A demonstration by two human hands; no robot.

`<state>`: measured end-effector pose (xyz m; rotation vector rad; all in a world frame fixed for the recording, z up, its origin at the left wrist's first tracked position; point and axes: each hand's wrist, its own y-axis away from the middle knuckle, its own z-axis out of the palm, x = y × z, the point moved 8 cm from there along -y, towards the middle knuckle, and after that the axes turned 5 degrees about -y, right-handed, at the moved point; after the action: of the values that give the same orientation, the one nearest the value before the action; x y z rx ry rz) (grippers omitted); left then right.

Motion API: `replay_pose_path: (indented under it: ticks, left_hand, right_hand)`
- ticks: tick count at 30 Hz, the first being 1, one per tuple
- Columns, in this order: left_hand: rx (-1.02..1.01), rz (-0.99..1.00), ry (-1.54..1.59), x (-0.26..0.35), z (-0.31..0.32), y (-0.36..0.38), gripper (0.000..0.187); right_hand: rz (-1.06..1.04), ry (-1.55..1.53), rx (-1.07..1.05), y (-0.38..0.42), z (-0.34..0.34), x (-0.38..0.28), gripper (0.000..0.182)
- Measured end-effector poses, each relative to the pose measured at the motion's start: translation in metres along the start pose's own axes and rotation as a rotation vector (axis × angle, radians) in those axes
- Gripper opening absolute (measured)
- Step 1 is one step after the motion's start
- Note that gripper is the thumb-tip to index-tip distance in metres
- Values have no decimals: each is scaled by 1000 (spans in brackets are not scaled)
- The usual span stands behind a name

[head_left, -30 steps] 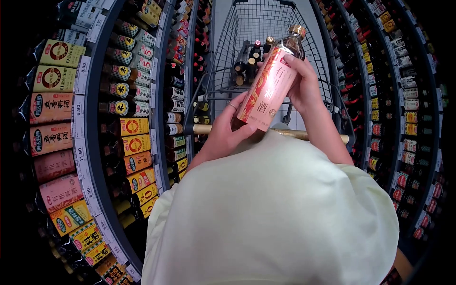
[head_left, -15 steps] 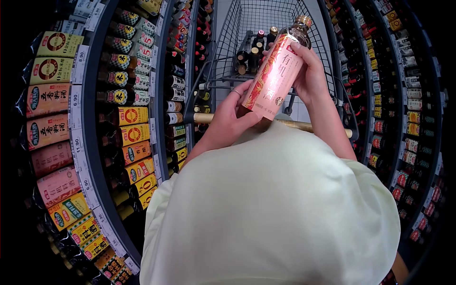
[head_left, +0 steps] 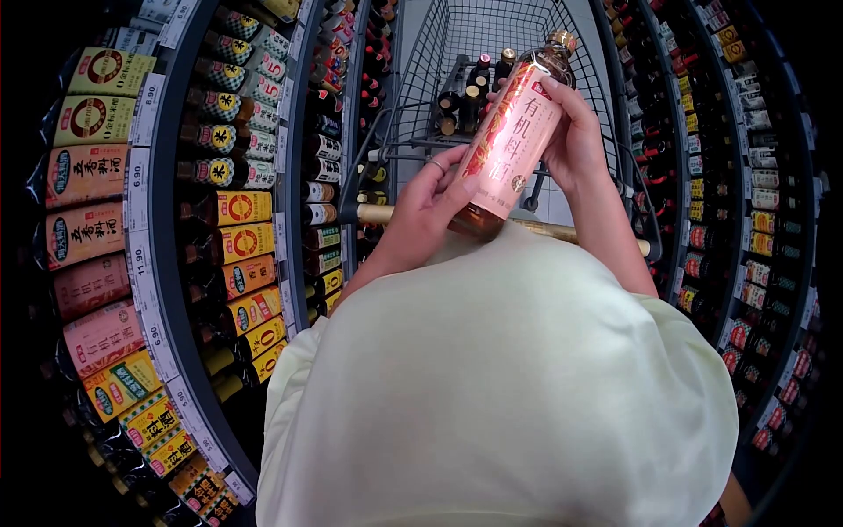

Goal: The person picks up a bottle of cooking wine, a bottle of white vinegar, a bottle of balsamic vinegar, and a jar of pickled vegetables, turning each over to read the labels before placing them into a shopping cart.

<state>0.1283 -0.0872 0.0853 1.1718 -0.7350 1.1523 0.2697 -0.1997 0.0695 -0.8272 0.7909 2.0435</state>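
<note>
A bottle of cooking wine with a pink label and a gold cap tilts in front of me, held between both hands. My left hand, a ring on one finger, grips the bottle's lower left side with the thumb on the label. My right hand wraps the upper right side near the neck, thumb resting on the label's top edge. Fingers behind the bottle are mostly hidden. Beyond it, the wire shopping cart holds several dark bottles near its closer end.
The cart's handle runs across just in front of my body. On the left, a shelf carries rows of labelled bottles and price tags. Another stocked shelf lines the right side. Pale floor tiles show beside the cart.
My left hand has shifted slightly left along the bottle, baring more of its lower label and base. The bottle has turned a little. My right hand keeps its hold.
</note>
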Motion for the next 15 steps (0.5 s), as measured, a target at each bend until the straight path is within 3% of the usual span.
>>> replay_pose_path:
  ticks: [15]
  left_hand:
    - [16,31,5,-1,-1,-1,51]
  right_hand:
    - [-46,-28,20,8,9,-6,45]
